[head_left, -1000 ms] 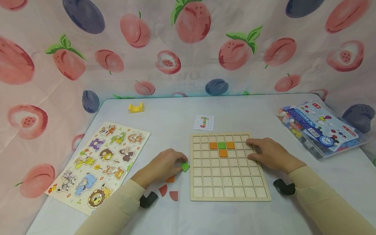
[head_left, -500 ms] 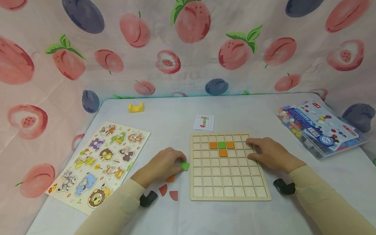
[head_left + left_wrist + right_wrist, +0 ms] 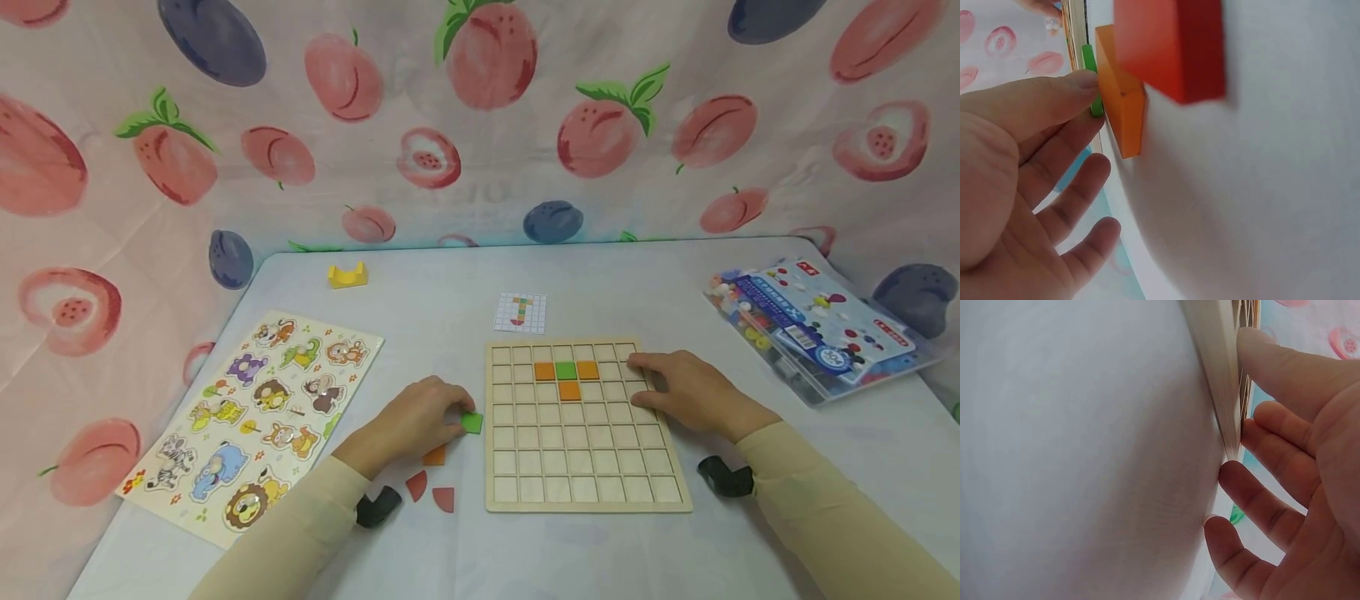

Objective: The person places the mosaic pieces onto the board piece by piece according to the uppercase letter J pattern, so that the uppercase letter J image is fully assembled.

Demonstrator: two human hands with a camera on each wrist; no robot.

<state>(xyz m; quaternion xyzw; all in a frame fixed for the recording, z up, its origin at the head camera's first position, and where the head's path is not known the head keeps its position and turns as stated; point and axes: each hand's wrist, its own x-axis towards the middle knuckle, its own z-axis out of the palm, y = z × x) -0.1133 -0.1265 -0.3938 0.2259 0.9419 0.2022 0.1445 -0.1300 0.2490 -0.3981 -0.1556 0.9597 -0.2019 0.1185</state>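
My left hand point(image 3: 423, 421) pinches a green square tile point(image 3: 472, 423) between thumb and index finger, just left of a wooden grid board point(image 3: 588, 507). The left wrist view shows that tile point(image 3: 1090, 62) on edge, the other fingers spread loosely. Under the hand lies an orange tile point(image 3: 434, 456), partly hidden. Two red quarter-round pieces point(image 3: 416, 485) lie nearer me. On the board sit several orange tiles point(image 3: 570, 391) and one green tile point(image 3: 566, 371). My right hand point(image 3: 693, 392) rests thumb and index finger on the board's right edge point(image 3: 1219, 369), its other fingers loosely bent.
Behind the board lies a small pattern card point(image 3: 521, 313). An animal puzzle board point(image 3: 255, 417) is at left, with a yellow arched block point(image 3: 348, 276) beyond it. A clear plastic box point(image 3: 821, 325) of colourful pieces stands at right. Fruit-print cloth point(image 3: 480, 167) hangs behind.
The green tile in my left hand has turned slightly and lies a touch flatter beside the board. My right hand has stayed on the board's edge.
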